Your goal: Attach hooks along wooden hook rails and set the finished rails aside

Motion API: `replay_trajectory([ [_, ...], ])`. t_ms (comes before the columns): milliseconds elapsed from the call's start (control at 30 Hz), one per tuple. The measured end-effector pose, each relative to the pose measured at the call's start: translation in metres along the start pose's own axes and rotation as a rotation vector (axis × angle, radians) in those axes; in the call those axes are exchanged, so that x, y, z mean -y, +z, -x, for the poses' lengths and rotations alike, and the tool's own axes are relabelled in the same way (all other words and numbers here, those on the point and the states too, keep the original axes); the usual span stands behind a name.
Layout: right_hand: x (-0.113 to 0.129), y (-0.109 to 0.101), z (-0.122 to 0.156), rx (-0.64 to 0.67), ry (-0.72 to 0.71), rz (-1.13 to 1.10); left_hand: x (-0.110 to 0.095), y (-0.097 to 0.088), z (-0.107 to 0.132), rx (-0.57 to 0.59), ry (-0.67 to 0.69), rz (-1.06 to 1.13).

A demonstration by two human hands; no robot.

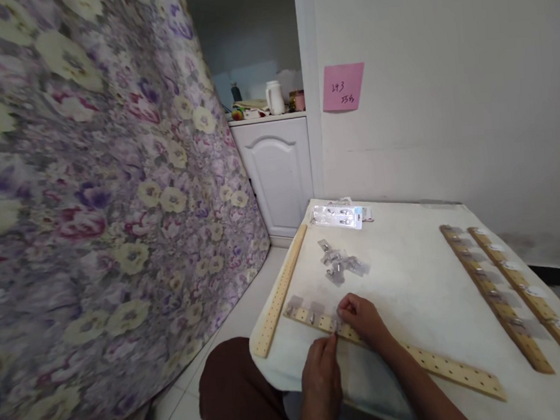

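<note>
A pale wooden strip with rows of holes point(450, 366) lies slantwise across the near side of the table. At its left part, small clear plastic pieces with metal parts point(312, 313) sit along the holes. My right hand point(363, 320) pinches another clear plastic piece point(336, 323) over the strip, its fingertips partly hiding the piece. Just below, my left hand point(321, 376) has its fingers closed at the strip's near edge, against the same piece's lower end. What the left fingertips grip is too small to make out. Beyond the hands lies a loose pile of similar clear pieces point(339, 263).
Another perforated wooden strip point(282, 291) runs along the table's left edge. Two browner strips bearing clear pieces, a nearer one point(493, 296) and an outer one point(532, 296), lie at the right. Clear blister packs point(337, 217) rest at the back. A floral curtain point(111, 185) hangs left.
</note>
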State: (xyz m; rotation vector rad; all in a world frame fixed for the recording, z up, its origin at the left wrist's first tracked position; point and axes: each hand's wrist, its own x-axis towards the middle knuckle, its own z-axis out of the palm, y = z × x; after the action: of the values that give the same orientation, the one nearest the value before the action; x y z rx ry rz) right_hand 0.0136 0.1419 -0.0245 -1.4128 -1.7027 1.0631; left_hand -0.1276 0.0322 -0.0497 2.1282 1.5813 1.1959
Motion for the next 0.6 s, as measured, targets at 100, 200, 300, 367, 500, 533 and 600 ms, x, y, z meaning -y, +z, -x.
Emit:
replay_trajectory([
  [100,-0.001,0.0004,-0.0004,-0.006,-0.006,-0.005,-0.0003,-0.0009,-0.0004,-0.011,0.019,0.001],
  [200,-0.0013,0.0005,-0.0003,-0.004,-0.004,-0.017,0.0009,-0.0006,-0.0001,-0.017,0.013,0.001],
  [300,-0.0005,0.0001,0.0,-0.007,-0.005,-0.011,0.0028,0.0006,0.0004,-0.006,0.007,0.002],
  [367,0.0002,-0.0003,0.0,-0.011,-0.004,-0.008,0.004,0.0014,0.0007,0.004,0.003,0.0],
  [500,0.0004,0.0001,-0.0001,-0.001,-0.008,-0.005,0.0056,0.0024,0.0012,0.013,0.006,-0.008],
  [533,0.0,0.0005,0.0,0.001,-0.009,-0.006,0.0059,0.0024,0.0014,0.015,0.009,-0.011],
  [600,-0.001,0.002,0.0005,0.003,-0.01,-0.007,0.0065,0.0021,0.0018,0.019,0.017,-0.018],
])
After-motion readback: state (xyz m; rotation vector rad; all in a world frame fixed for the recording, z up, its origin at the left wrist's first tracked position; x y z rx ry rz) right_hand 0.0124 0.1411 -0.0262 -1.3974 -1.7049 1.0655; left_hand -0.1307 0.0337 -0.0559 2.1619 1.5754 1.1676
